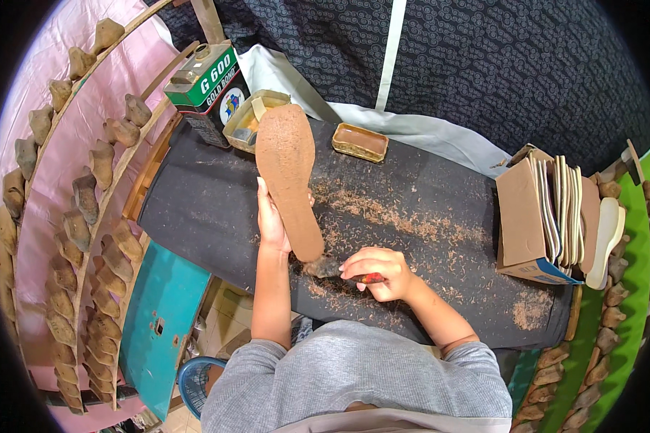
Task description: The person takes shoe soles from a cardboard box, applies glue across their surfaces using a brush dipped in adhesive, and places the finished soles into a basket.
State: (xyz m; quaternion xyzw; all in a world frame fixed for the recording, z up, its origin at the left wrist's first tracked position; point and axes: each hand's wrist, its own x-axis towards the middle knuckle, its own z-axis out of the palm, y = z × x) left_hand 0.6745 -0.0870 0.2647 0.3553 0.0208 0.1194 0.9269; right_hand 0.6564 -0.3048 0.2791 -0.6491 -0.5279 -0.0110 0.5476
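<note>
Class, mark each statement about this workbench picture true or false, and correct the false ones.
1. The left hand holds a brown shoe sole. True.
2. The right hand is empty. False: it grips a red-handled tool at the sole's lower end.
3. Brown shavings lie on the dark table. True.
4. The cardboard box of soles stands at the person's left. False: it stands at the right.

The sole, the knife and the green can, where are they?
sole (287,173), head view, middle of its brown face
knife (326,268), head view, on the blade by the sole's heel
green can (208,92), head view, on its front side
</note>
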